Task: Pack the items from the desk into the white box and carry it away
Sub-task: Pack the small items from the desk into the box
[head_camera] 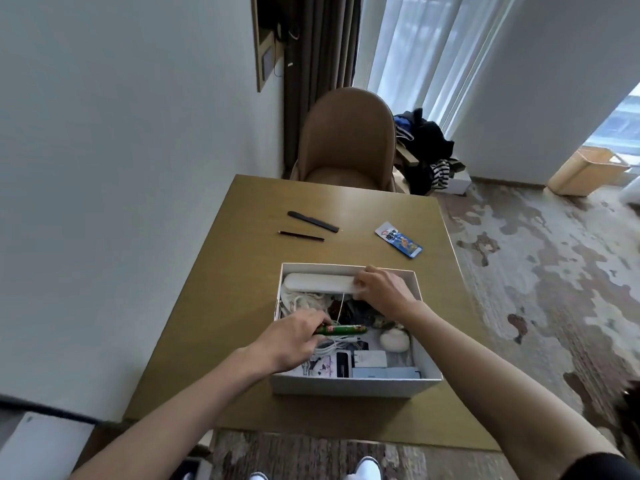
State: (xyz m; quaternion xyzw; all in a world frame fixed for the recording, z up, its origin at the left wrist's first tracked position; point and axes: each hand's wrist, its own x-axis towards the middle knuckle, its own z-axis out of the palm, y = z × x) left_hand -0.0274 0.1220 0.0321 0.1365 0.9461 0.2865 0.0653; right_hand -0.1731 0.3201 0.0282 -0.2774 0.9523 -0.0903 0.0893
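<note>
Reaching into the white box (356,384) with both bare forearms stretched forward, a person leans over the tabletop (242,271). The left hand (294,337) is palm down, its grip clamped on the left end of a green tube (346,329) that lies crosswise above the clutter in the middle of the box. The right hand (381,289) extends to the box's far wall, its grip curled round the right end of a long white case (317,283) lying along that wall. The box stands open near the tabletop's near edge and holds a white cable (332,342), a round white object (394,341) and flat pale packages. Beyond it on the tabletop lie a black pen (312,221) and a thin dark pencil (300,235), left of centre, and a blue packet (398,239) toward the right edge. A brown chair (346,140) stands at the far edge.
</note>
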